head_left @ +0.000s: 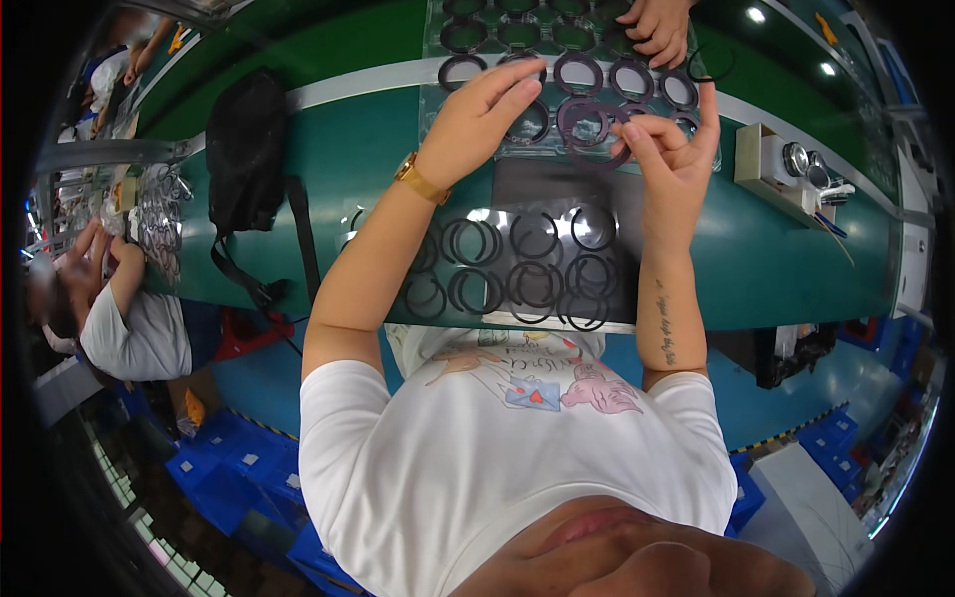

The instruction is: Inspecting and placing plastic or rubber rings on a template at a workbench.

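My left hand (479, 117) reaches over a clear plastic tray (435, 107) that holds rows of dark rings. Its fingers are stretched out flat, with the fingertips over one ring (529, 123), and I see nothing gripped in it. My right hand (672, 151) pinches a dark purple-tinted ring (594, 131) between thumb and fingers just above the tray, with its index finger pointing up. Nearer to me, a black mat (542, 189) carries several thin black rings (535, 282) laid out in rows.
Another person's hand (657, 30) works at the tray's far end, beside a thin loose ring (712, 65). A black bag (247, 139) lies on the green bench at left. A small box with round metal parts (791, 164) stands at right. A co-worker (124, 318) sits at left, with blue crates (239, 468) below.
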`<state>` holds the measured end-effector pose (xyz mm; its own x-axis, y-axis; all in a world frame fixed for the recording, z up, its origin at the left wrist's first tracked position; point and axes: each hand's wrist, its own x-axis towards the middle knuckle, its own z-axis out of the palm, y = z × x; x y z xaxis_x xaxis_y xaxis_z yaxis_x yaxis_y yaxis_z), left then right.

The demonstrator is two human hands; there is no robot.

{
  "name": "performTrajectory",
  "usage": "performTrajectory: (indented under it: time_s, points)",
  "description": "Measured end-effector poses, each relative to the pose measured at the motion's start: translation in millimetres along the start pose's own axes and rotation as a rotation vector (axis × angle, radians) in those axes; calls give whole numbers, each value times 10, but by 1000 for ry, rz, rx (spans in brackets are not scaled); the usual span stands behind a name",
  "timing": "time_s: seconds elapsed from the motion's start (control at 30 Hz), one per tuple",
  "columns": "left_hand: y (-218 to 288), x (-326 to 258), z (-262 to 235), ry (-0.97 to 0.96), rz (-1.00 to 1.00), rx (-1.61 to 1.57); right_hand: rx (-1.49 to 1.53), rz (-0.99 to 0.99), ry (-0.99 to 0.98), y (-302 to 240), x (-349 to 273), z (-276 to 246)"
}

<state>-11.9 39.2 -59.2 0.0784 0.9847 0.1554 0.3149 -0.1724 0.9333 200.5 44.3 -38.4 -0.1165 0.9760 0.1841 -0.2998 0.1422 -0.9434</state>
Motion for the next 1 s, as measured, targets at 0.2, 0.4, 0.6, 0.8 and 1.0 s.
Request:
performTrajectory:
  time_s: [0.2,0.4,0.6,0.8,1.0]
  points:
    - [417,-458,26,-83,-399,-371,-114,82,-192,71,-153,147]
    - [341,-641,-3,53,-471,-528,-446,-220,-4,86,0,-7]
    - [214,-618,21,31,-454,-642,-147,14,61,-3,24,-99]
    - [118,-590,8,34,-396,-645,-142,184,-55,11,-9,-11]
    - [71,-597,22,33,-438,-652,-78,262,-245,21,-80,0]
